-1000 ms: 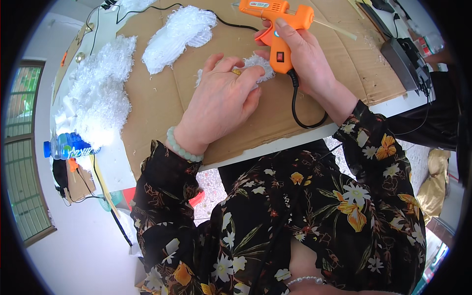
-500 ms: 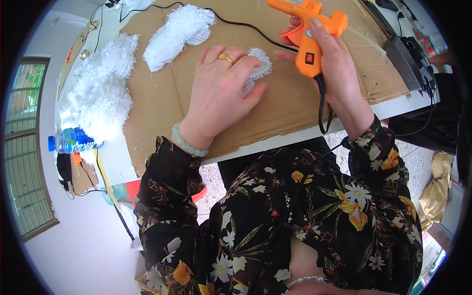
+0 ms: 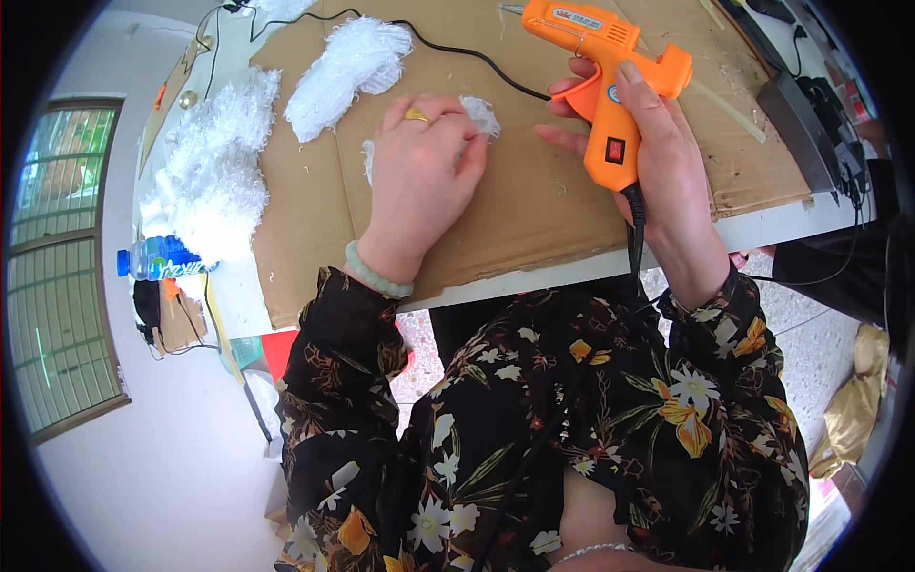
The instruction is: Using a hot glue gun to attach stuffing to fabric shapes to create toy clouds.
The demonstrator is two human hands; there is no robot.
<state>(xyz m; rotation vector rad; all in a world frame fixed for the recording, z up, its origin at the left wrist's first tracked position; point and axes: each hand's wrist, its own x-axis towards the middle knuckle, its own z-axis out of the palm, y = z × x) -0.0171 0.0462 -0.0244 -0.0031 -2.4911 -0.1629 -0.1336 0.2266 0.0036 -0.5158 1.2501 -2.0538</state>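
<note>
Evidently, right hand (image 3: pixel 675 164) around orange glue gun (image 3: pixel 608 141), left hand (image 3: pixel 422 173) closed on white fabric (image 3: pixel 482 116).

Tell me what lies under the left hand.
Edges of a white fringed piece stick out from under the left hand, over brown cardboard; whatever the palm covers cannot be seen.

The left fingers (image 3: pixel 457 126), tips apparently tucked from sight, hide most of a shaggy white piece (image 3: pixel 482 116).

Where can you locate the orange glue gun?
In the head view, the orange glue gun is at upper right, held in the right grip over the brown cardboard.
</note>
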